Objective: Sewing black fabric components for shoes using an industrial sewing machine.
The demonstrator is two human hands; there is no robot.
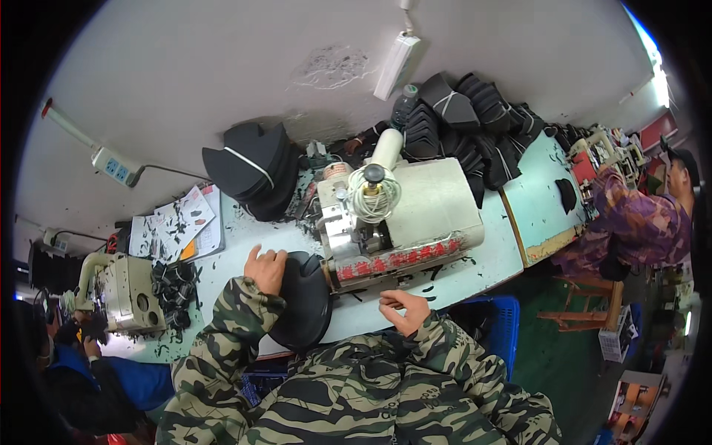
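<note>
A black, rounded padded piece with a notch at its top (302, 308) lies at the front edge of the worktable, against the left end of a cream sewing machine (437, 200). My left hand (265, 270) rests at the piece's upper left edge, fingers stretched out over the tabletop; whether it presses on the piece I cannot tell. In front of the machine, to the right of the piece, my right hand (405, 311) is held with its fingers loosely bent and apart, nothing in them. A coil of pale cord (374, 194) hangs on the machine's top.
Tied black stacks stand behind, one on the left (256, 170) and several on the right (486, 111). Papers (178, 222) and black scraps lie on the left. A blue crate (506, 334) is below the table. Co-workers sit at machines on both sides, one in a purple sleeve (630, 208).
</note>
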